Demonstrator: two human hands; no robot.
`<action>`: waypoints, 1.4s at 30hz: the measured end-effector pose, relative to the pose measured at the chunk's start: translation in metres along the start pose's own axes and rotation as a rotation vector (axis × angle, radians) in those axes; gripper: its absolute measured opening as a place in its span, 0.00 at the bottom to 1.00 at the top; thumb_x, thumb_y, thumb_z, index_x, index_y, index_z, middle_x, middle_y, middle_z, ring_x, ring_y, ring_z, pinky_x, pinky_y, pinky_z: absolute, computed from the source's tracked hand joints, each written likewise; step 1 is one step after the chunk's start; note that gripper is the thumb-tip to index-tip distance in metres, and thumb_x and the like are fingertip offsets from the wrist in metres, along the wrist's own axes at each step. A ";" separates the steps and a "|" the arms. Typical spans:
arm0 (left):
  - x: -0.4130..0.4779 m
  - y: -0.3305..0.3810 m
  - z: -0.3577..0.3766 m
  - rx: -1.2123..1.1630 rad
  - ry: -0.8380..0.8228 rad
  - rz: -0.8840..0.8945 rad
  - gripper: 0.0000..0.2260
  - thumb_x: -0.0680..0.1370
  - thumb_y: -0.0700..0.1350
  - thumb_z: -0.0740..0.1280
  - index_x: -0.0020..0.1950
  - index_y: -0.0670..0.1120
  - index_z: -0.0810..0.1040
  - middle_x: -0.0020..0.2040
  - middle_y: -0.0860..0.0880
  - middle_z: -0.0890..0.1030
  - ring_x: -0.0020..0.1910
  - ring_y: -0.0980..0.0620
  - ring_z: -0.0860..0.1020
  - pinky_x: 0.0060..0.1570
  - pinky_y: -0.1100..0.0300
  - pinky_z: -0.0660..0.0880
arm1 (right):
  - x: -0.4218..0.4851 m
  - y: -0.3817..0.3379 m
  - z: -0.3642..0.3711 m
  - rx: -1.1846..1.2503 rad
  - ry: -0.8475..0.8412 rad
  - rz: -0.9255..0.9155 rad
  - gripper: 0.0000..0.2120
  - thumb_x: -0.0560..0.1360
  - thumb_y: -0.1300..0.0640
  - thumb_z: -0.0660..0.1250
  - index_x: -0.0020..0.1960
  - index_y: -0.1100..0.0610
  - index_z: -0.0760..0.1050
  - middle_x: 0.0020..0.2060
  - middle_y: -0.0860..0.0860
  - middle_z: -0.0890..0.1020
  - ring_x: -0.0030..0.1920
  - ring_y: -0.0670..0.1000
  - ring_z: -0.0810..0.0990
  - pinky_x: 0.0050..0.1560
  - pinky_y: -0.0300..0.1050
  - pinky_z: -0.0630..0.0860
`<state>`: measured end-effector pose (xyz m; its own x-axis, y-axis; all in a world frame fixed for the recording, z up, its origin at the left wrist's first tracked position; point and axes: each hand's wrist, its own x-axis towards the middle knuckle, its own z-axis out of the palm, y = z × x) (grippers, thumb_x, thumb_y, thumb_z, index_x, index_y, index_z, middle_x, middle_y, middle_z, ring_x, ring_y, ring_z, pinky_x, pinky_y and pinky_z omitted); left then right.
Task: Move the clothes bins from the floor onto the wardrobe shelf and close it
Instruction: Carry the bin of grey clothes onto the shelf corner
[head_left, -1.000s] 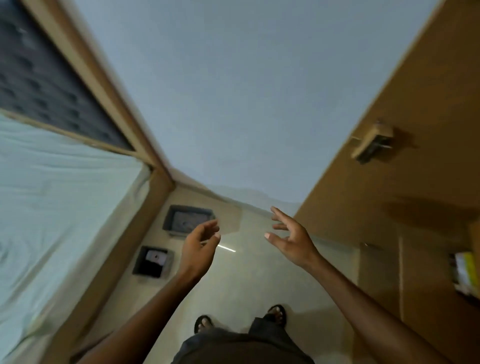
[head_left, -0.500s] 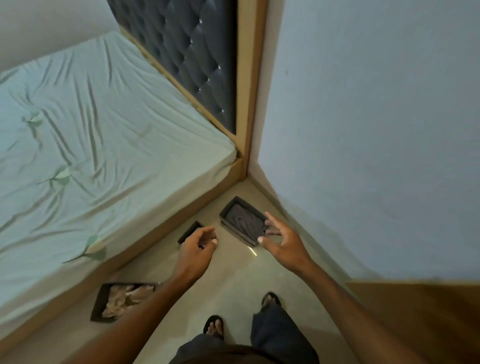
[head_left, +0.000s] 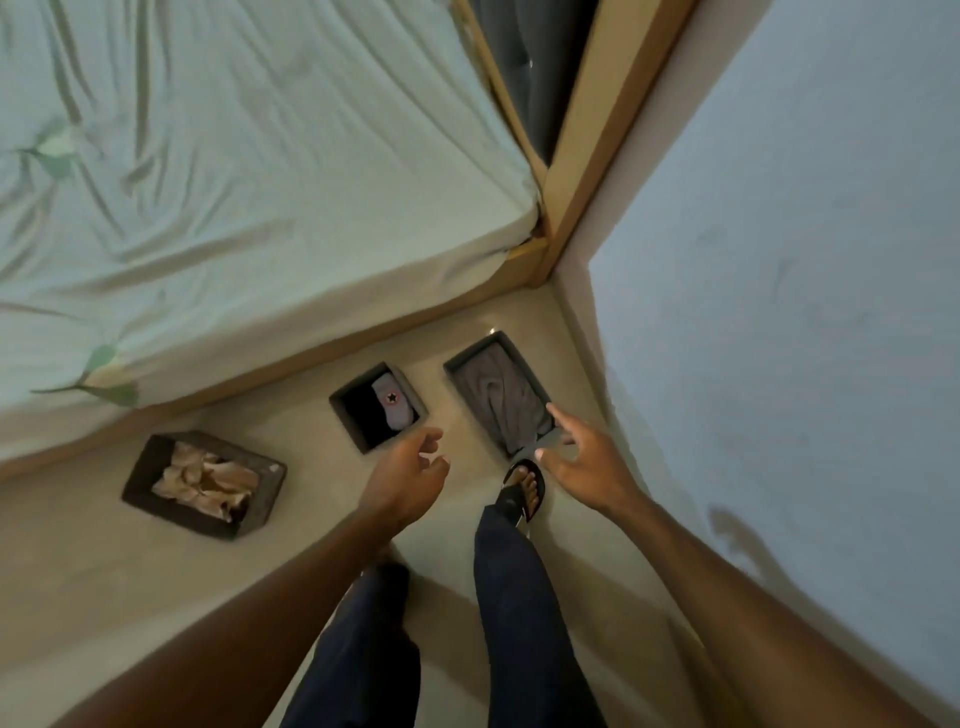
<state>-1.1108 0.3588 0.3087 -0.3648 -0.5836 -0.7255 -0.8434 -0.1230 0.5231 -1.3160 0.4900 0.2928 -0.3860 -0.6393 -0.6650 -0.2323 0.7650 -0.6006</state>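
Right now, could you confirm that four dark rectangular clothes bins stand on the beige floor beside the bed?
Not four: the head view shows three on the beige floor beside the pale-green bed: the tan-clothes bin, the star-logo bin and the grey-cloth bin.

dark bins (head_left: 205, 486), pale green bedsheet (head_left: 249, 171), grey-blue wall (head_left: 810, 270).
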 end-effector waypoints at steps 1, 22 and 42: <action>0.017 -0.002 0.010 0.005 -0.004 -0.018 0.19 0.79 0.49 0.64 0.70 0.52 0.70 0.63 0.52 0.76 0.57 0.53 0.76 0.58 0.50 0.76 | 0.020 0.013 0.003 -0.028 -0.028 0.010 0.33 0.73 0.48 0.68 0.75 0.45 0.60 0.69 0.49 0.71 0.66 0.49 0.71 0.64 0.49 0.72; 0.343 -0.144 0.215 0.115 -0.055 -0.155 0.11 0.77 0.44 0.64 0.57 0.43 0.76 0.51 0.43 0.78 0.51 0.41 0.77 0.51 0.52 0.76 | 0.344 0.245 0.148 -0.358 0.044 0.058 0.15 0.73 0.58 0.58 0.57 0.57 0.76 0.57 0.57 0.79 0.54 0.62 0.78 0.52 0.48 0.75; 0.038 -0.041 0.015 0.169 -0.138 0.146 0.21 0.76 0.41 0.67 0.69 0.45 0.72 0.62 0.44 0.80 0.59 0.44 0.78 0.57 0.52 0.77 | -0.014 0.068 0.108 -0.179 0.150 0.170 0.23 0.78 0.58 0.59 0.73 0.53 0.66 0.67 0.54 0.75 0.63 0.57 0.76 0.62 0.50 0.74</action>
<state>-1.0962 0.3534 0.2528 -0.5278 -0.4688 -0.7083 -0.8277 0.0967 0.5528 -1.2303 0.5433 0.2135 -0.5576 -0.4927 -0.6681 -0.3018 0.8701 -0.3897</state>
